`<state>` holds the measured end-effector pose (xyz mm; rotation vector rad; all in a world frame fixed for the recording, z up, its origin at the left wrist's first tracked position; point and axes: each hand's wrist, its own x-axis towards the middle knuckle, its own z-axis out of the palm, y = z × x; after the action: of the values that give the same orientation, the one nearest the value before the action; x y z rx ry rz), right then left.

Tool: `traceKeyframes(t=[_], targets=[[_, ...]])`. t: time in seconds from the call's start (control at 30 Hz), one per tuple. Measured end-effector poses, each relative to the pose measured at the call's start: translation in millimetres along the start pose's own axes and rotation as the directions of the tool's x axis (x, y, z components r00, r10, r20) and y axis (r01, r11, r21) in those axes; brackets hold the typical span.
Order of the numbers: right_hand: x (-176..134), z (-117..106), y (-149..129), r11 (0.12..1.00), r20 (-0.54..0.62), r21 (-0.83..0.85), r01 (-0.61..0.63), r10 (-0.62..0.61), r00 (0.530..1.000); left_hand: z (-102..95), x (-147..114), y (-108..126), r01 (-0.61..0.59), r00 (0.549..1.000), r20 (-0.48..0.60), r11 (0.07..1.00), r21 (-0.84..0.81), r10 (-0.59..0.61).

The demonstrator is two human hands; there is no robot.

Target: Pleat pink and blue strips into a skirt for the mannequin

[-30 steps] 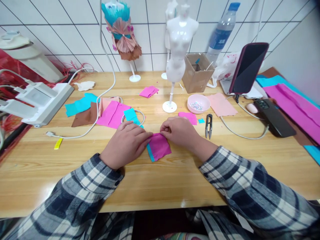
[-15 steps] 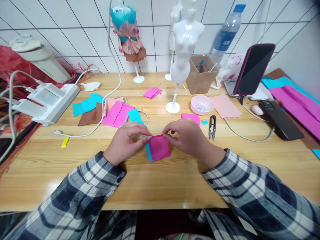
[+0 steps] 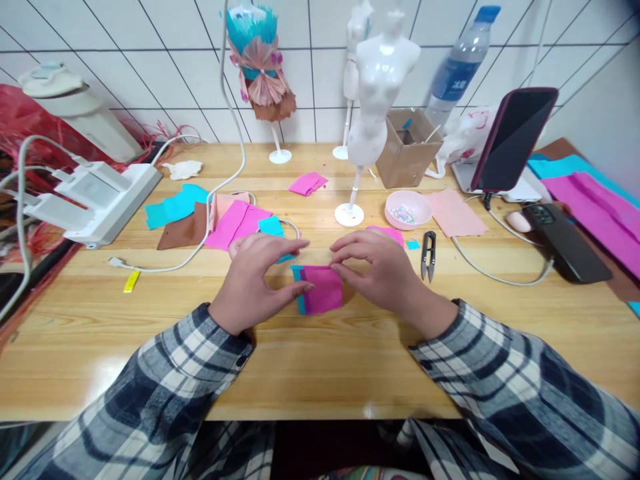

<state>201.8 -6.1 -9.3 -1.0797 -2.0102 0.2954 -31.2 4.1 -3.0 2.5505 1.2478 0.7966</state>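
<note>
Head view: magenta piece (image 3: 325,293) overlaps blue strip (image 3: 301,305); my left hand (image 3: 254,283) is spread, released; my right hand (image 3: 377,270) meets the corner, grip uncertain; front mannequin (image 3: 376,100) is bare.

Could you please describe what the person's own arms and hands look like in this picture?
The left sleeve and right sleeve are long and plaid, in navy, grey and off-white. Each cuff shows a dark button. The left hand and right hand are bare, with no gloves or rings visible.
</note>
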Motion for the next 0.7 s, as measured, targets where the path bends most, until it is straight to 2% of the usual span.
traceKeyframes(t=[0.03, 0.1, 0.13, 0.2, 0.27, 0.3, 0.33, 0.4, 0.47, 0.53, 0.6, 0.7], targets=[[-1, -3, -2, 0.999, -0.107, -0.036, 0.023, -0.027, 0.994, 3.5, 1, -2, 0.041, 0.999, 0.011, 0.999, 0.009, -0.041], [-4, -9, -4, 0.984, -0.307, -0.148, 0.096, -0.138, 0.942, 9.9, 4, -9, 0.114, 0.994, -0.012, 0.992, 0.056, -0.113], [-6, -11, -3, 0.963, -0.331, -0.221, 0.156, -0.224, 0.917, 11.9, 6, -14, 0.154, 0.987, -0.068, 0.984, 0.085, -0.149], [-9, -11, 3, 0.896, -0.230, -0.333, 0.294, -0.379, 0.896, 11.9, 8, -24, 0.222, 0.961, -0.192, 0.969, 0.112, -0.198], [-11, -7, 13, 0.868, -0.046, -0.340, 0.361, -0.399, 0.916, 7.5, 9, -32, 0.222, 0.951, -0.246, 0.968, 0.113, -0.190], [-12, -5, 17, 0.873, 0.026, -0.319, 0.368, -0.380, 0.925, 4.6, 9, -33, 0.187, 0.959, -0.235, 0.977, 0.106, -0.158], [-14, -2, 22, 0.887, 0.084, -0.291, 0.359, -0.350, 0.933, 2.1, 8, -31, 0.133, 0.973, -0.203, 0.987, 0.094, -0.112], [-16, 1, 27, 0.916, 0.168, -0.235, 0.325, -0.291, 0.942, -0.7, 5, -23, -0.010, 0.998, -0.066, 0.998, 0.055, 0.013], [-19, 2, 30, 0.941, 0.233, -0.196, 0.277, -0.229, 0.945, 0.3, 3, -10, -0.139, 0.985, 0.110, 0.990, 0.025, 0.136], [-21, 2, 30, 0.960, 0.279, -0.171, 0.223, -0.170, 0.945, 3.8, 0, 2, -0.198, 0.959, 0.220, 0.978, 0.067, 0.179], [-21, 2, 31, 0.975, 0.309, -0.144, 0.169, -0.118, 0.944, 7.2, -1, 9, -0.224, 0.946, 0.268, 0.967, 0.125, 0.184], [-20, 2, 33, 0.989, 0.346, -0.103, 0.104, -0.062, 0.936, 9.7, -2, 11, -0.220, 0.946, 0.277, 0.960, 0.176, 0.166]])
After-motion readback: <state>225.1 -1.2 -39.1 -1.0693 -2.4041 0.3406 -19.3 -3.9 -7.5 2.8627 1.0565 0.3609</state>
